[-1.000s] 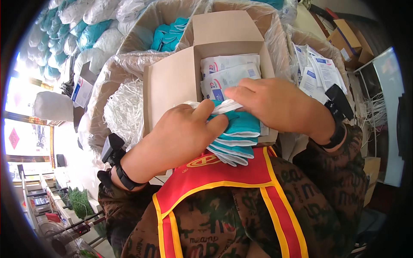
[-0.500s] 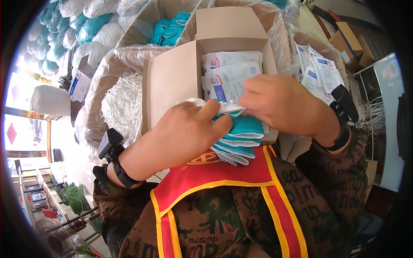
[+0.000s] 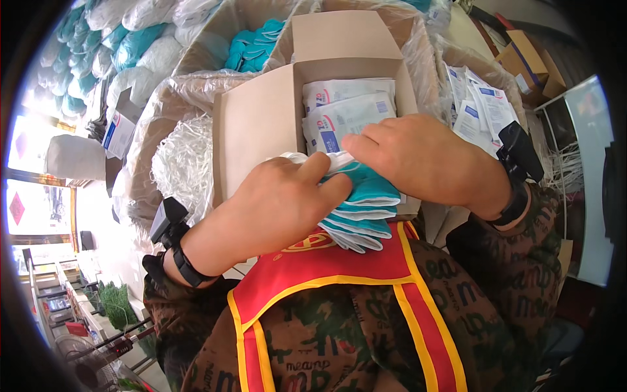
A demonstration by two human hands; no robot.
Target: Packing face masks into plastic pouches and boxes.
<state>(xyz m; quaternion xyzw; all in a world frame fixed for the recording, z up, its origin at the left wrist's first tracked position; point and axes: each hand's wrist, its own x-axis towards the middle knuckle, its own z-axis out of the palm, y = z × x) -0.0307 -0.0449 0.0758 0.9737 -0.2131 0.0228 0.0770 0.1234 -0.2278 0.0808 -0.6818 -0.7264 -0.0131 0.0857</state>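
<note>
A stack of teal-and-white fabric pieces [image 3: 363, 204], layered and fanned at the lower end, hangs between my hands in front of my chest. My left hand [image 3: 281, 196] is closed around its upper left part, thumb and index finger near the white edge. My right hand [image 3: 418, 160] pinches a white band [image 3: 341, 160] along the top of the stack; its fingertips are partly hidden. Just beyond them stands an open cardboard box [image 3: 258, 134] holding white printed packets [image 3: 353, 121].
Plastic-lined cartons surround the box: white stringy strips [image 3: 183, 157] at left, teal fabric pieces [image 3: 255, 49] at far left, and white packets [image 3: 483, 108] at right. Bagged goods [image 3: 140, 49] are piled at the back left. A brown carton [image 3: 526, 59] stands far right.
My right hand has shifted left along the white band, closer to my left hand. The left hand still grips the stack, nearly unmoved.
</note>
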